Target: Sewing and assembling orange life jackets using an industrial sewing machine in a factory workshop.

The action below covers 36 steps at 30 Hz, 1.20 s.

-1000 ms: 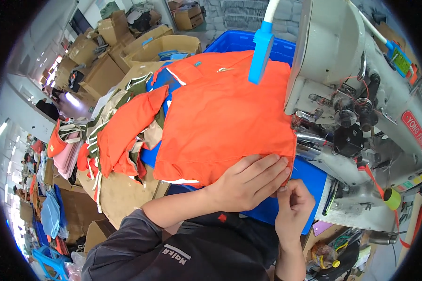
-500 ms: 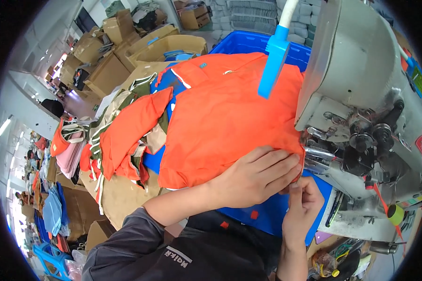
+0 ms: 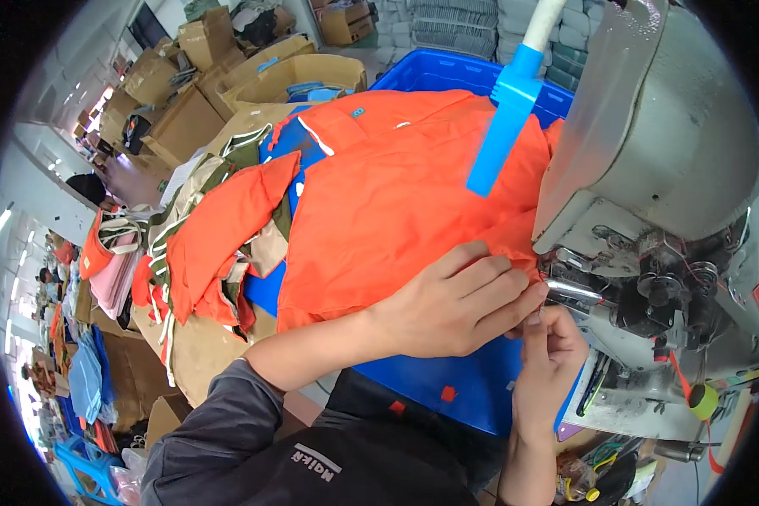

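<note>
A large piece of orange cloth (image 3: 396, 202) lies spread over the blue work surface (image 3: 426, 384), its right edge up against the grey sewing machine (image 3: 675, 160). My left hand (image 3: 460, 304) is laid over its near right corner, fingers bent and pressed together on the fabric. Just below those fingertips, my right hand (image 3: 552, 358) is closed in a pinch, thumb against forefinger. What sits between the right fingertips is too small to make out. Both hands are close to the machine's metal arm (image 3: 573, 291), and the left fingers hide the corner of the cloth.
A blue lamp-like attachment (image 3: 506, 126) on a white tube hangs over the cloth. More orange, green and beige pieces (image 3: 228, 228) are heaped to the left. Behind stand a blue crate (image 3: 430, 67) and cardboard boxes (image 3: 295, 80). Orange scraps (image 3: 449, 394) lie near my lap.
The cloth's near right corner has drawn back from below the left fingers, baring more of the blue surface. My hands have come slightly nearer each other. The whole view has shifted a little.
</note>
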{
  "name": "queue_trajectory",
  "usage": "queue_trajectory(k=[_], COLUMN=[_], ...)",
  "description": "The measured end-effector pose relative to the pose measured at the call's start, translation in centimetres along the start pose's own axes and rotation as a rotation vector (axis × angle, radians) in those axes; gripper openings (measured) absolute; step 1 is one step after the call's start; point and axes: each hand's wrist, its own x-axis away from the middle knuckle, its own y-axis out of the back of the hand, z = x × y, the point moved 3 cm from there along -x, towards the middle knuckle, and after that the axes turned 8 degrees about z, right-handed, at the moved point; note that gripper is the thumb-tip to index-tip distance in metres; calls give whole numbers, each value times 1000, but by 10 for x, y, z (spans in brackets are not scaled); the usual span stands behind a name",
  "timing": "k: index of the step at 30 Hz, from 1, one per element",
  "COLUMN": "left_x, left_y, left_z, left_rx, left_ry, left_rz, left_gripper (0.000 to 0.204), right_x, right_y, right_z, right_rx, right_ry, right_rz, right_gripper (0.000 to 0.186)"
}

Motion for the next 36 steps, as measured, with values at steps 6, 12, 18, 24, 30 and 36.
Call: queue_trajectory(k=[6, 12, 18, 24, 30, 36], left_x=[3, -1, -2, -7, -8, -8], left_y=[-1, -5, -9, -6, -6, -1], left_z=[-1, 8, 13, 14, 13, 8], left_rx=[38, 110, 204, 230, 190, 112], left_ry=[-56, -68, -62, -102, -151, -150], left_rz=[-50, -14, -8, 35, 91, 106], left_gripper=[37, 38, 34, 28, 22, 23], right_x=[0, -6, -9, -12, -16, -18], right_y=[3, 1, 5, 15, 16, 16], right_z=[2, 2, 3, 7, 17, 19], right_rx=[1, -27, -37, -83, -211, -19], right_ry=[9, -23, -47, -89, -211, -229], right_rz=[6, -17, 7, 61, 32, 121], right_gripper=[21, 19, 19, 23, 29, 31])
